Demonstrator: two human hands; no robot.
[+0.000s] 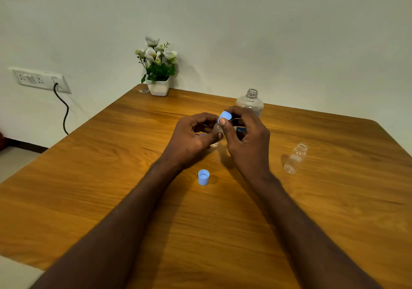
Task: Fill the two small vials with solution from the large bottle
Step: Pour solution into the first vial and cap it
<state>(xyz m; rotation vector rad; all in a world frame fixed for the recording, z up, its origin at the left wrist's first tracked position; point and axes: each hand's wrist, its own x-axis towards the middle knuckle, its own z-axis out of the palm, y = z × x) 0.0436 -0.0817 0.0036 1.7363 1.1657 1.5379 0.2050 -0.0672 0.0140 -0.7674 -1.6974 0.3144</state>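
My left hand (pixel 196 136) grips a small clear vial (pixel 216 132) over the middle of the table. My right hand (pixel 247 137) pinches a small blue cap (pixel 225 116) right at the top of that vial. Behind my right hand stands the large clear bottle (pixel 250 102), uncapped, its lower part hidden by my fingers. A second small clear vial (pixel 295 158) stands open and uncapped to the right. A larger blue cap (pixel 203 177) rests on the table, open side up, between my forearms.
The wooden table (pixel 111 166) ends close to a white wall. A white pot of artificial flowers (pixel 158 83) sits at the far edge. A wall socket with a black cable (pixel 40 80) is at the left.
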